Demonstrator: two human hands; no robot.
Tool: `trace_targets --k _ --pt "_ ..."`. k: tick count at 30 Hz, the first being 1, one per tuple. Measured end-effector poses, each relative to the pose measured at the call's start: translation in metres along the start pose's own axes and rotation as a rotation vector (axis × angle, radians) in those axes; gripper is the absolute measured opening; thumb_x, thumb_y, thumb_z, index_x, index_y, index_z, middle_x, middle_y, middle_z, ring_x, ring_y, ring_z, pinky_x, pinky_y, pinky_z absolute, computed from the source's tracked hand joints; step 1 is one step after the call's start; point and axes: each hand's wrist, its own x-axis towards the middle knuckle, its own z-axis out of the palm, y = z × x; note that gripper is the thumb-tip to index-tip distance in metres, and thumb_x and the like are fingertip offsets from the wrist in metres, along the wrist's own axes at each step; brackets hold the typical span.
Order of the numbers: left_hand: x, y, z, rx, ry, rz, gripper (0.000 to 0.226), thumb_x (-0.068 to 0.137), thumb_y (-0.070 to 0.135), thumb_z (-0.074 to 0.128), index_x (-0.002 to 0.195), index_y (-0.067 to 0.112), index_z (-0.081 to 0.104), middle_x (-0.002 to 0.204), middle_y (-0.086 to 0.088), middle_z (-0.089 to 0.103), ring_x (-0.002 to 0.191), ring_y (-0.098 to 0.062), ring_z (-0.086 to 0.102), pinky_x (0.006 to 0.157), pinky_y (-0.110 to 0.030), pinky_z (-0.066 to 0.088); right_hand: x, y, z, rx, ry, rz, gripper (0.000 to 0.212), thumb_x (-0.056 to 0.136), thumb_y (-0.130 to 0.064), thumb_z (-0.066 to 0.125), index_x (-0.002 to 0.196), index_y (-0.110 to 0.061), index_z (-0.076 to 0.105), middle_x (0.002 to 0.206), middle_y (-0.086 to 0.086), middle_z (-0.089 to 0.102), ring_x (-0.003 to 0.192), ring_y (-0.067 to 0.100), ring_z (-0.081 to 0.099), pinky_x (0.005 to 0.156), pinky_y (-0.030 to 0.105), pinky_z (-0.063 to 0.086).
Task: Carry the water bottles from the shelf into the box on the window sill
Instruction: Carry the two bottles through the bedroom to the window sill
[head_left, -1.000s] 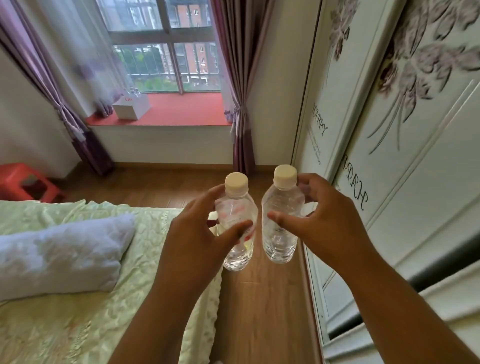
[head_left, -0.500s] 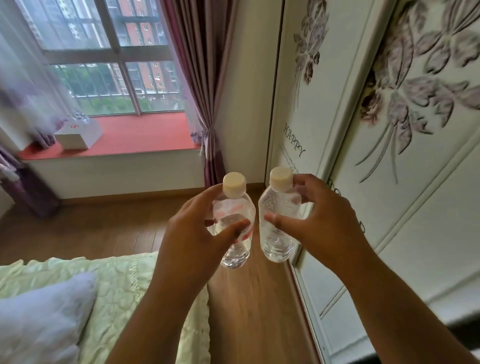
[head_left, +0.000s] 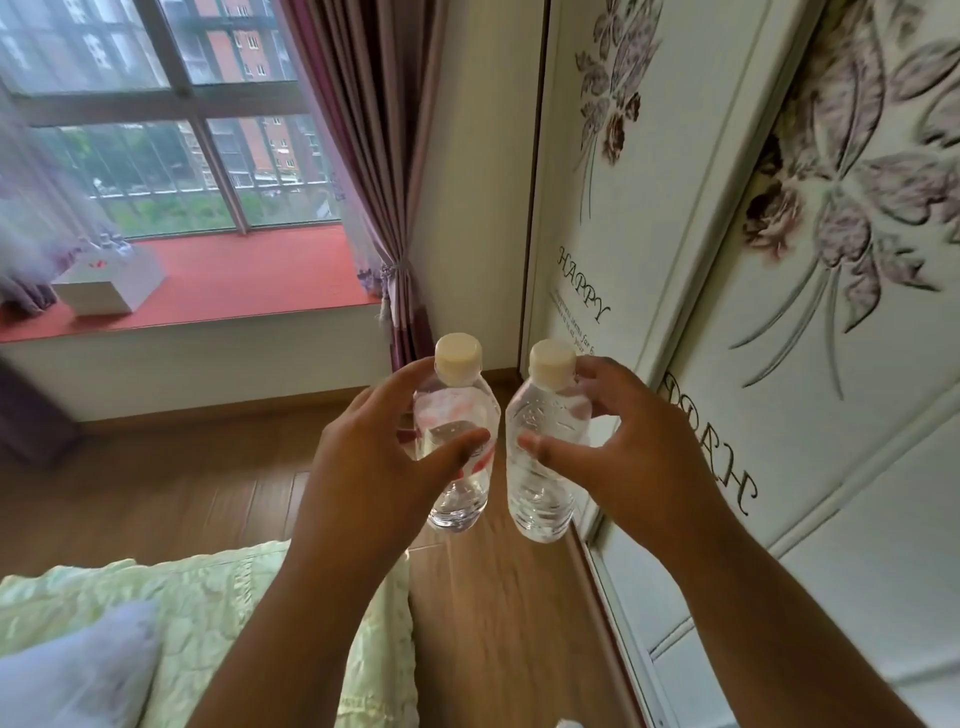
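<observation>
Bottles in both hands here, one each: the left hand (head_left: 374, 467) is wrapped round a clear water bottle with a red-marked label (head_left: 457, 441), thumb across the front and fingers curled behind, and the right hand (head_left: 623, 457) is clamped the same way on a second clear bottle (head_left: 540, 452), both upright with cream caps, just beside each other but not touching. They're held up over the wooden floor (head_left: 498, 623), well apart from the white box (head_left: 111, 283) sitting on the red window sill (head_left: 249, 275) at the far left; a few bottle tops seem to poke out of that box but it's too blurry to be sure. Between here and the sill there's just open floor, with the corner of a bed in a pale green quilt (head_left: 218, 613) and a whitish pillow (head_left: 78, 670) crowding the lower left. A purple curtain (head_left: 374, 156) tied back hangs at the right end of the window. Wardrobe doors (head_left: 727, 312) with embossed flowers fill the right side, and you can read "HAPPY" on one panel, with smaller script under it I can't make out. Bottle label text isn't legible either
</observation>
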Motion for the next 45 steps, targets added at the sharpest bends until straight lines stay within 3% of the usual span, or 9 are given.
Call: trace_targets --k 3,5,10,15,24,30,34,40,45 --pt "0.021 -0.003 0.013 0.034 0.013 -0.011 0.070 0.067 0.059 0.073 0.132 0.049 0.049 0.116 0.028 0.057 0.092 0.011 0.058 0.074 -0.004 0.039 0.028 0.013 0.001 -0.010 -0.019 -0.020 0.064 0.070 -0.052 0.083 0.123 -0.046 0.048 0.112 -0.025 0.061 0.091 -0.011 0.057 0.063 -0.003 0.037" --pt "0.034 -0.004 0.022 0.051 0.028 -0.033 0.069 0.069 0.056 0.075 0.133 0.047 0.051 0.116 0.028 0.058 0.092 0.015 0.056 0.073 -0.005 0.040 0.049 0.024 0.000 -0.016 -0.030 -0.032 0.067 0.069 -0.053 0.083 0.127 -0.043 0.052 0.115 -0.022 0.064 0.096 -0.005 0.060 0.065 -0.001 0.035" --pt "0.070 -0.003 0.035 0.093 0.099 -0.071 0.071 0.069 0.057 0.077 0.134 0.046 0.053 0.119 0.024 0.063 0.097 0.005 0.063 0.081 -0.019 0.054 0.110 0.034 -0.004 0.002 -0.085 -0.087 0.070 0.070 -0.053 0.083 0.131 -0.039 0.052 0.123 -0.016 0.066 0.102 0.001 0.059 0.073 0.002 0.031" --pt "0.103 -0.004 0.049 0.138 0.170 -0.095 0.072 0.068 0.060 0.077 0.134 0.049 0.051 0.119 0.024 0.062 0.098 0.003 0.064 0.082 -0.030 0.060 0.162 0.038 -0.009 0.045 -0.122 -0.171 0.067 0.069 -0.053 0.083 0.127 -0.039 0.053 0.115 -0.021 0.065 0.090 -0.008 0.060 0.066 -0.004 0.039" --pt "0.147 -0.011 0.069 0.148 0.204 -0.105 0.075 0.067 0.065 0.072 0.137 0.049 0.049 0.120 0.022 0.062 0.095 0.003 0.064 0.079 -0.023 0.056 0.217 0.051 -0.013 0.032 -0.164 -0.205 0.070 0.067 -0.058 0.079 0.129 -0.039 0.053 0.121 -0.019 0.066 0.098 -0.002 0.060 0.066 -0.001 0.035" --pt "0.193 -0.028 0.082 0.083 0.130 -0.059 0.072 0.071 0.051 0.080 0.137 0.044 0.052 0.115 0.024 0.059 0.095 0.009 0.061 0.080 -0.014 0.050 0.251 0.060 -0.006 -0.012 -0.109 -0.171 0.070 0.069 -0.056 0.081 0.130 -0.038 0.052 0.114 -0.024 0.061 0.098 -0.002 0.060 0.065 -0.002 0.036" --pt "0.233 -0.047 0.082 0.035 0.071 -0.017 0.071 0.071 0.051 0.078 0.136 0.048 0.049 0.105 0.035 0.053 0.087 0.020 0.057 0.066 -0.001 0.045 0.277 0.061 0.004 -0.054 -0.045 -0.145 0.070 0.070 -0.053 0.083 0.130 -0.038 0.053 0.119 -0.022 0.064 0.101 -0.001 0.061 0.070 -0.001 0.036" --pt "0.295 -0.083 0.069 -0.040 0.000 0.008 0.074 0.069 0.058 0.074 0.137 0.050 0.048 0.111 0.031 0.057 0.091 0.011 0.063 0.072 -0.006 0.045 0.324 0.050 0.029 -0.129 0.052 -0.117 0.068 0.069 -0.053 0.084 0.129 -0.036 0.055 0.123 -0.017 0.066 0.103 0.003 0.062 0.075 0.003 0.036" --pt "0.338 -0.111 0.055 -0.054 -0.020 0.018 0.074 0.071 0.056 0.076 0.138 0.051 0.046 0.122 0.026 0.057 0.093 0.019 0.055 0.075 -0.009 0.044 0.361 0.037 0.057 -0.155 0.094 -0.101 0.069 0.069 -0.056 0.084 0.128 -0.038 0.053 0.118 -0.021 0.064 0.100 0.000 0.061 0.074 0.002 0.035"
